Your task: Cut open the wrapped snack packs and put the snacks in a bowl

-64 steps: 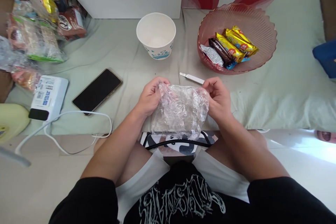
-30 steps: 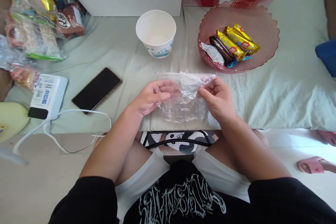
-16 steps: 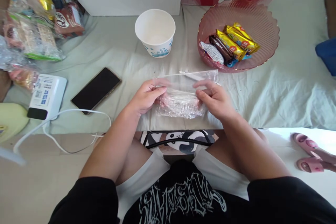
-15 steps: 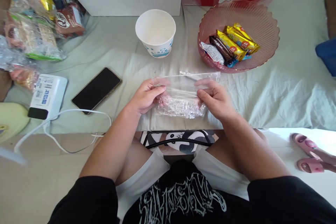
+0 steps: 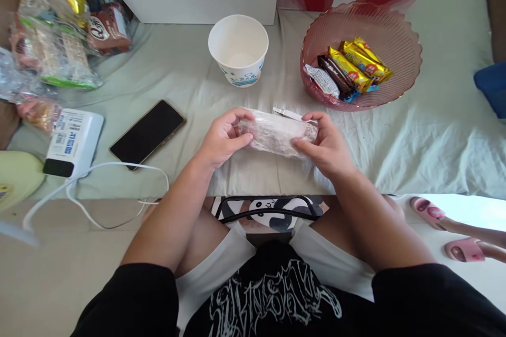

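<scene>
Gripping a crumpled clear plastic bag point(image 5: 276, 134), folded down into a long narrow bundle, at either end just above the pale green sheet point(image 5: 415, 137); left hand point(image 5: 225, 139) curled round the left end, thumb on the near side and fingers over the top; right hand point(image 5: 326, 142) pinching the right end, fingertips pressed into the film; bundle lying crosswise between the two hands, near the front edge of the covered surface. Just behind the bundle, a small white tool point(image 5: 286, 114) flat on the sheet, partly hidden by the plastic. Farther back, a white paper cup point(image 5: 238, 50) upright; to its right a pink ribbed bowl point(image 5: 395, 26) holding wrapped snack bars point(image 5: 356, 66). Left of the hands, well apart, a dark phone point(image 5: 147, 133) face up, then a white power bank point(image 5: 73, 142) with a white cable point(image 5: 118, 174) trailing off the edge; bagged snacks point(image 5: 55, 37) piled at the far left corner. At lower right, pink slippers point(image 5: 443, 229) on another person's feet.
</scene>
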Available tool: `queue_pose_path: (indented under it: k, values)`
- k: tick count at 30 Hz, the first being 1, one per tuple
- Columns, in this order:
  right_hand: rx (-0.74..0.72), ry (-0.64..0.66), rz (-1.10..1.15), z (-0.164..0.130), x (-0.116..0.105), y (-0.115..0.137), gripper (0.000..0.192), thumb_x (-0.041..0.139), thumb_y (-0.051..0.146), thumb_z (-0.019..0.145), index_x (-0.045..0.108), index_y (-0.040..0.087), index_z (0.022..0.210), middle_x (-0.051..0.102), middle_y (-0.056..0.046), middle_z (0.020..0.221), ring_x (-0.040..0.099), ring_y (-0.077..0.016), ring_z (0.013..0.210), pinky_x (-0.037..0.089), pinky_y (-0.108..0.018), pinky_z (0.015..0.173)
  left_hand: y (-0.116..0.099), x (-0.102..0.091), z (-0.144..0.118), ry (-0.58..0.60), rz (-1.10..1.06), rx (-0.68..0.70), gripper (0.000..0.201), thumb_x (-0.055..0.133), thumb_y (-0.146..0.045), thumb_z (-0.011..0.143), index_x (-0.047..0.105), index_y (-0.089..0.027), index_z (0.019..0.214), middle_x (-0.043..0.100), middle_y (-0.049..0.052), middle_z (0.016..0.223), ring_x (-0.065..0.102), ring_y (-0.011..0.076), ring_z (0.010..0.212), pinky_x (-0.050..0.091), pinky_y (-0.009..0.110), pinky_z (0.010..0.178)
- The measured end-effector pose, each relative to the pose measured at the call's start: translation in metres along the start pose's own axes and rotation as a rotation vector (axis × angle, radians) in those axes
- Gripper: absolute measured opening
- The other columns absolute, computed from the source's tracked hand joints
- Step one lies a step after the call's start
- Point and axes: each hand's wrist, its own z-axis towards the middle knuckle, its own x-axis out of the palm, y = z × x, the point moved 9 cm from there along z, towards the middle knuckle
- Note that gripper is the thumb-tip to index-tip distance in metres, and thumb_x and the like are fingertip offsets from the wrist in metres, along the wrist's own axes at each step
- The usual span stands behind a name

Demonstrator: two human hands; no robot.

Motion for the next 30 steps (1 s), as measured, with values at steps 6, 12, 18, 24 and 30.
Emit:
queue_pose_path:
  k: [6, 12, 18, 24, 30]
  values:
    - [-0.025, -0.113, 0.074, 0.002, -0.009, -0.004, 0.025, 0.08, 0.032, 0.076, 0.057, 0.024, 0.082, 0.055, 0.005, 0.07, 0.049, -0.011, 0.061, 0.04, -0.027, 0.058, -0.026, -0.039, -0.01, -0.483, 0.156, 0.387, 0.032, 0.081, -0.023, 0.081, 0.059, -0.026, 0.103, 0.062, -0.003, 0.093, 0.066, 0.0087, 0.078, 0.057, 0.027, 0.077]
    - [-0.376, -0.167, -0.123, -0.023, 0.005, 0.035, 0.017, 0.071, 0.03, 0.089, 0.058, 0.024, 0.079, 0.073, -0.003, 0.102, 0.067, -0.0198, 0.091, 0.052, -0.037, 0.082, -0.031, 0.013, -0.029, -0.271, 0.304, 0.438, 0.023, 0.073, -0.041, 0.093, 0.069, -0.023, 0.107, 0.073, 0.005, 0.11, 0.07, 0.0181, 0.107, 0.057, 0.036, 0.096]
    - [-0.433, 0.136, -0.098, -0.042, 0.053, 0.041, 0.012, 0.064, 0.031, 0.096, 0.06, 0.024, 0.087, 0.077, -0.004, 0.111, 0.07, -0.0186, 0.091, 0.055, -0.034, 0.079, 0.0, 0.06, -0.024, 0.153, 0.059, 0.131, 0.061, 0.073, -0.065, 0.087, 0.067, -0.022, 0.129, 0.075, 0.011, 0.121, 0.073, 0.0255, 0.11, 0.059, 0.036, 0.093]
    - [-0.254, -0.138, -0.104, -0.031, 0.028, 0.022, 0.018, 0.065, 0.038, 0.095, 0.06, 0.024, 0.085, 0.058, 0.004, 0.071, 0.051, -0.0125, 0.064, 0.045, -0.027, 0.061, 0.001, 0.055, -0.019, 0.106, -0.095, 0.02, 0.046, 0.072, -0.061, 0.089, 0.077, -0.019, 0.107, 0.08, 0.009, 0.106, 0.074, 0.0238, 0.1, 0.058, 0.035, 0.089]
    - [-0.26, -0.156, -0.16, -0.026, 0.025, 0.023, 0.017, 0.069, 0.036, 0.087, 0.058, 0.025, 0.079, 0.056, -0.002, 0.091, 0.056, -0.0178, 0.088, 0.051, -0.032, 0.073, 0.004, 0.051, -0.022, 0.099, -0.064, -0.036, 0.06, 0.079, -0.063, 0.08, 0.061, -0.03, 0.127, 0.075, 0.001, 0.091, 0.068, 0.0157, 0.073, 0.056, 0.03, 0.07]
